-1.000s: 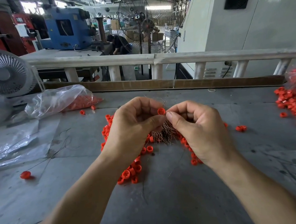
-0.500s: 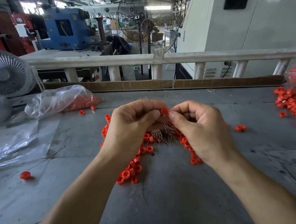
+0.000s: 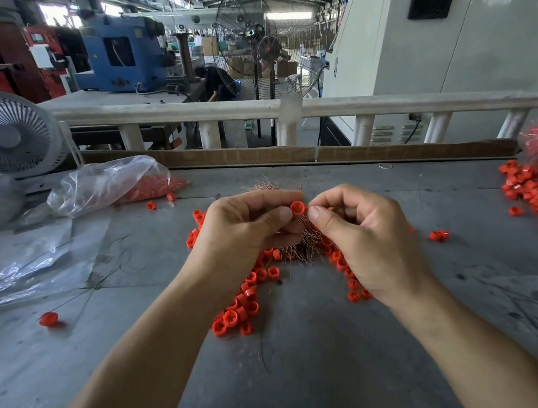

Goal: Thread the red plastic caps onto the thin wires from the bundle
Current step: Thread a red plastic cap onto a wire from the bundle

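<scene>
The left hand [image 3: 246, 227] has its fingers curled tight, thumb and forefinger pinching a small red cap [image 3: 297, 207], a short ribbed plastic ring with its open end facing the camera. The right hand [image 3: 364, 235] meets it from the other side, thumb and forefinger pressed narrowly together right beside the cap, the other fingers folded in; whether a wire sits between them cannot be told. Below and behind both hands bristles a bundle of wires [image 3: 304, 247], thin, coppery and hair-like. Loose caps [image 3: 240, 310] lie scattered under the wrists on the dull grey table [image 3: 316, 368]. A clear crinkled plastic bag [image 3: 107, 184] sits far left.
</scene>
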`<state>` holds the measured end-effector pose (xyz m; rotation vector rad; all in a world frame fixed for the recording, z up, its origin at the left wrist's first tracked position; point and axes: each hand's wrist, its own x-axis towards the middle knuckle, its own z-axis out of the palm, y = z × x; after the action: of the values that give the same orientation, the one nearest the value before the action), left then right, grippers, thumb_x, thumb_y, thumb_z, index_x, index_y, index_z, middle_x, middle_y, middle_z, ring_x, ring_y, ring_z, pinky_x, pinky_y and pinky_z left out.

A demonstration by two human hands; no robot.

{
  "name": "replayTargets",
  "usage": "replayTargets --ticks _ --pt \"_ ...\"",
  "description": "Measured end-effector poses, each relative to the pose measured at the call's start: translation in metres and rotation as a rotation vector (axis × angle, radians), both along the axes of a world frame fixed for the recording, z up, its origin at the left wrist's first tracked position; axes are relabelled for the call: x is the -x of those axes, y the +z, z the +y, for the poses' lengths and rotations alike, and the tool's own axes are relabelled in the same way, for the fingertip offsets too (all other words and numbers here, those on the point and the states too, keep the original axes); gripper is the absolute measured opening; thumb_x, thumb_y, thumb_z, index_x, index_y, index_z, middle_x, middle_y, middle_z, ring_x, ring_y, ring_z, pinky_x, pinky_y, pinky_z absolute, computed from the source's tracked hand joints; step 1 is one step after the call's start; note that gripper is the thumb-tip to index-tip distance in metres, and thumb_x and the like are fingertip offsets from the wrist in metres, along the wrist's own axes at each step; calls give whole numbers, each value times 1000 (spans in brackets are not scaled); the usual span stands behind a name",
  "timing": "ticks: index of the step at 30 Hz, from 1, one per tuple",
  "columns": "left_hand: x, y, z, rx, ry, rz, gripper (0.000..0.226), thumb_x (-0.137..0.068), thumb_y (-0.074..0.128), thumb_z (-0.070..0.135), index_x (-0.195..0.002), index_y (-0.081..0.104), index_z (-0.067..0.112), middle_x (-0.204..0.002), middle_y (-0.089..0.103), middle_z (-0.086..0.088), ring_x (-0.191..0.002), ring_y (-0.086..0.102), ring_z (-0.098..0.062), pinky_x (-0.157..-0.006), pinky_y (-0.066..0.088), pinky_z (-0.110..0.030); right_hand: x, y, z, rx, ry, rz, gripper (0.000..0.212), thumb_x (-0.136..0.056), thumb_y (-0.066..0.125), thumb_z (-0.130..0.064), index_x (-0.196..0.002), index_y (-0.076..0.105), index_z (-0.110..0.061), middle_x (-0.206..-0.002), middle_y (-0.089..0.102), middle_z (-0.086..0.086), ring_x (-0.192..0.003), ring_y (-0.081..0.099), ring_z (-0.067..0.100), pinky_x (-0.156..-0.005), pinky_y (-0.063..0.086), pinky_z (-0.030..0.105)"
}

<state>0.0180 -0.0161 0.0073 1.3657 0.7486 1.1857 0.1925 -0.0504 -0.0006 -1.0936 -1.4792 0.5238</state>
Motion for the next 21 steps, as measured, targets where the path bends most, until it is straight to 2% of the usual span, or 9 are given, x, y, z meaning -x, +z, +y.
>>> replayTargets --ticks 5,7,11,14,17,21 --pt "0 0 0 28 -55 -65 21 -90 64 -1 -98 79 11 -87 74 -11 -81 73 -19 -76 61 -30 -1 -1 4 37 33 47 9 -93 68 -23 -87 73 -26 -60 60 -13 -54 50 0 -53 38 10" --pt "-1 -1 1 40 -68 -99 18 -84 67 4 -94 80 12 -85 74 -9 -80 73 -18 -75 61 -29 -1 -1 4 66 42 79 10 -91 64 -27 -88 73 -25 -58 58 -12 -52 46 1 -50 36 11" --pt "-1 -1 1 54 -63 -152 22 -78 69 9 -100 75 6 -86 75 -12 -82 74 -20 -74 61 -30 -1 -2 4 122 62 94 17 -94 57 -24 -96 74 -28 -66 66 -7 -54 50 7 -49 39 18" --pt "-1 0 -1 73 -63 -183 25 -79 69 8 -103 73 3 -88 75 -16 -83 75 -24 -75 62 -31 0 -4 5 159 94 107 24 -100 53 -16 -104 72 -30 -81 75 0 -62 60 19 -56 46 28" --pt "-2 3 -3 96 -83 -209 28 -81 67 7 -108 69 -2 -95 75 -23 -87 76 -30 -79 63 -37 -1 -5 5 166 139 135 25 -100 52 -13 -110 69 -28 -85 77 -1 -69 66 2 -56 46 13" --pt "-2 6 -6 115 -114 -215 31 -85 64 7 -114 64 -3 -111 73 -26 -99 75 -33 -84 63 -39 0 -6 7 173 167 154 24 -96 52 -14 -112 68 -25 -84 77 -3 -64 64 2 -52 45 12"
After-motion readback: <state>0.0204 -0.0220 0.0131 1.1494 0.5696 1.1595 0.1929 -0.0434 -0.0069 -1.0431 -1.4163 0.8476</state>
